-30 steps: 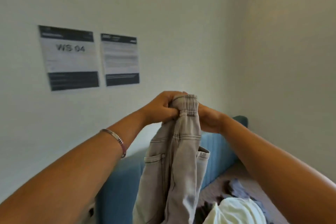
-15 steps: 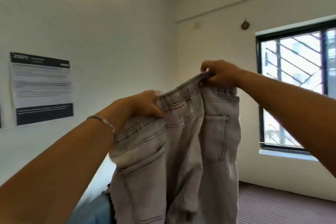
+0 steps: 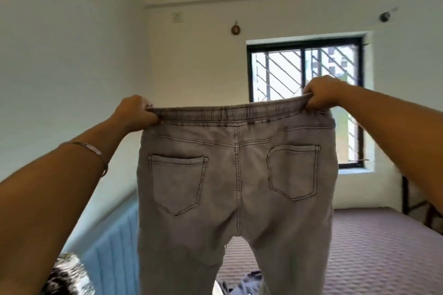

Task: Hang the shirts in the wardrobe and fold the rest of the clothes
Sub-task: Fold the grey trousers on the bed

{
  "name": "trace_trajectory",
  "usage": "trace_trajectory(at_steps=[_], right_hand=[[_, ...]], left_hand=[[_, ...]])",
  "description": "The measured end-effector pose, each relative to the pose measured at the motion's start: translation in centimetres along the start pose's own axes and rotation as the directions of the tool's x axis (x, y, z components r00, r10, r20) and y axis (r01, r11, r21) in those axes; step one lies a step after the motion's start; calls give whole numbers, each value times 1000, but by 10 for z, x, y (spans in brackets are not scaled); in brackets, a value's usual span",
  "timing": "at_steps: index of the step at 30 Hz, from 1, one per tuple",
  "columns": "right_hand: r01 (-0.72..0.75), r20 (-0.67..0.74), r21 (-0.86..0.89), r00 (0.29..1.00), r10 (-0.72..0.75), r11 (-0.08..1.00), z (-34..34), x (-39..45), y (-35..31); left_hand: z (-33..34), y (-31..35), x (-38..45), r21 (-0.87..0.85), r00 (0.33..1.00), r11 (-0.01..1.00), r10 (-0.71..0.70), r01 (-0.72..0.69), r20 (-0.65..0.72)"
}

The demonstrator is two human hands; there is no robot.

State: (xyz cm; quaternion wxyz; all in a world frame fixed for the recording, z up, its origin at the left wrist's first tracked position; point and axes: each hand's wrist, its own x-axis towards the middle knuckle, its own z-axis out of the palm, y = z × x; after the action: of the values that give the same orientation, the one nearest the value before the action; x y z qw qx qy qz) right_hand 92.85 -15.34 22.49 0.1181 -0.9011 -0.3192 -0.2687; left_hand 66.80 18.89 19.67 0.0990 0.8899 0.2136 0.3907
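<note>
A pair of light grey jeans (image 3: 237, 189) hangs spread out in front of me, back pockets facing me, legs dropping out of the bottom of the view. My left hand (image 3: 136, 112) grips the left end of the elastic waistband. My right hand (image 3: 321, 96) grips the right end, slightly higher. The waistband is pulled taut between them at about chest height, above the bed. A few more clothes (image 3: 249, 282) lie on the mattress between the jeans' legs, mostly hidden.
A bed with a brownish quilted mattress (image 3: 374, 246) fills the lower right. Its blue padded headboard (image 3: 112, 251) runs along the left wall. A patterned black-and-white item (image 3: 67, 275) sits bottom left. A barred window (image 3: 306, 103) is ahead, dark furniture (image 3: 417, 201) at far right.
My hands have moved apart, stretching the bunched waistband out flat so the jeans hang open. My view has swung right from the wall posters toward the window.
</note>
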Motion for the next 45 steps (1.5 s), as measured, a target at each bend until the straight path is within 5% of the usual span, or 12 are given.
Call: trace_trajectory(at_steps=[2, 5, 8, 10, 12, 14, 16, 22, 27, 31, 39, 45], right_hand=[[-138, 13, 330, 990, 141, 934, -2, -12, 29], [-290, 237, 757, 957, 167, 585, -13, -49, 75], [-386, 419, 891, 902, -103, 241, -15, -82, 113], [-444, 469, 872, 878, -93, 204, -15, -97, 128], [-522, 517, 775, 848, 117, 356, -12, -101, 129], [-569, 389, 647, 819, 421, 508, -9, -98, 123], [-544, 232, 637, 810, 538, 545, -9, -92, 114], [-466, 299, 693, 880, 369, 550, -27, -79, 74], [-355, 160, 752, 916, 368, 555, -57, -71, 93], [-372, 63, 579, 908, 415, 726, -94, -73, 155], [-421, -61, 20, 905, 422, 907, -139, -109, 284], [-159, 146, -60, 975, 167, 985, -125, -141, 329]], left_hand=[[12, 9, 0, -393, 995, 915, -77, 98, 69], [27, 26, -5, -770, 951, 590, 14, 242, 310], [41, 35, -12, -848, 829, 354, 259, 395, 495], [62, 46, -7, -795, 773, 394, 261, 461, 578], [89, 64, 6, -671, 769, 555, 84, 492, 633], [119, 96, 21, -564, 828, 693, -85, 449, 554], [146, 138, 30, -562, 903, 739, -146, 372, 405], [183, 290, -1, -763, 957, 626, 93, 158, 275], [189, 384, -15, -818, 975, 575, 191, -20, 110], [185, 386, 8, -752, 987, 651, 158, -108, -6], [193, 355, 38, -750, 989, 650, -142, 124, 40], [200, 366, 25, -584, 994, 811, -19, -46, -106]])
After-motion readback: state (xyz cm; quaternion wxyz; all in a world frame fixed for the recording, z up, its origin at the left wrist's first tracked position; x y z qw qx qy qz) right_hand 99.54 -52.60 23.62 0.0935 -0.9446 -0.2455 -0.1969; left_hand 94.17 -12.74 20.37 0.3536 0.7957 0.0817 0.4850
